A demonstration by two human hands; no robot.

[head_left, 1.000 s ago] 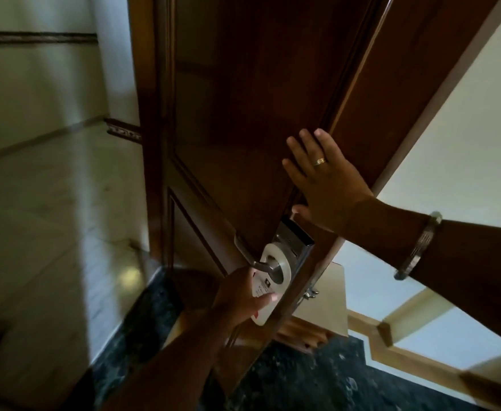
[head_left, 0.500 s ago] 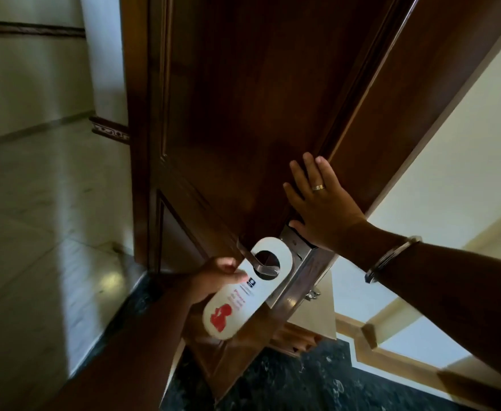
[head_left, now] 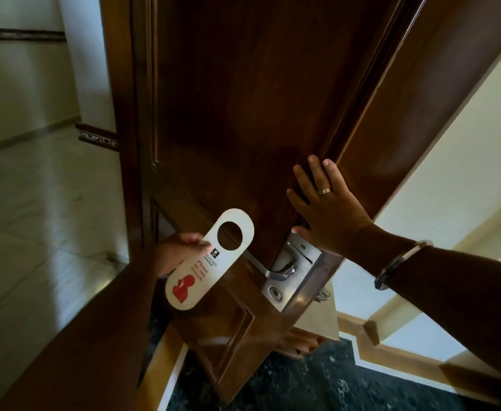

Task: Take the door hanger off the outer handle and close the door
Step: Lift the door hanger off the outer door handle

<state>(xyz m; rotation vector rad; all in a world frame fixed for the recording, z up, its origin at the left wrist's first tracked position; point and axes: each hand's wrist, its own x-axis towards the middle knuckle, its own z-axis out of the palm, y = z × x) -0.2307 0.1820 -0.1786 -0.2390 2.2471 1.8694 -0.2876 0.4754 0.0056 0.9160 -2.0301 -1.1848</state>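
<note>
Left grip (head_left: 178, 253) pinches the door hanger (head_left: 210, 262) clear of the handle (head_left: 276, 272); right grip (head_left: 329, 215) lies flat on the door (head_left: 228, 114).

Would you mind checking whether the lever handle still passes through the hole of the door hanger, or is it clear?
Nothing visible blocks it. The door hanger, held in the left hand, is clear of the lever handle; only dark door wood shows through its hole. The right hand rests flat on the door.

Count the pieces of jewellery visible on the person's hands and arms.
2, both on the right arm: a ring on a finger of the right hand pressed flat on the door, a bangle at the wrist. Left wrist is unclear.
</note>
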